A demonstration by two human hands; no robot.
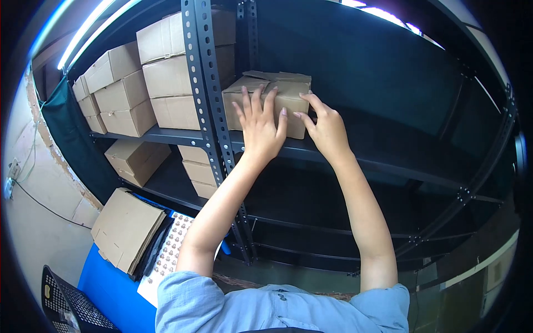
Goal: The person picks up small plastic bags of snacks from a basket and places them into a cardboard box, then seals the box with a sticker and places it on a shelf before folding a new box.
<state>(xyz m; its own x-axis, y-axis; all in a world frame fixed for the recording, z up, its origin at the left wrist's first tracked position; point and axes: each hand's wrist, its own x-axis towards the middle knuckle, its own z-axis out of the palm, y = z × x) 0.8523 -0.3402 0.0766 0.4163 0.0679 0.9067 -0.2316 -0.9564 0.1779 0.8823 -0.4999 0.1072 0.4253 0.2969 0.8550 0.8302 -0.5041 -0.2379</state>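
A closed brown cardboard box (291,122) sits on the dark metal shelf (355,149), just right of the slotted upright. My left hand (261,123) is spread against the front and top edge of this box, its fingers apart. At the box's right front corner is my right hand (326,123), with thumb and forefinger apart and their tips at the cardboard. The top flaps of the box look slightly uneven. Its back and left side are partly hidden.
A slotted metal upright (202,72) divides the rack. Stacked cardboard boxes (172,77) fill the left bay. Below stand flattened cardboard sheets (125,227), a sheet of printed stickers (169,250) on a blue surface (108,283), and a black plastic basket (72,305).
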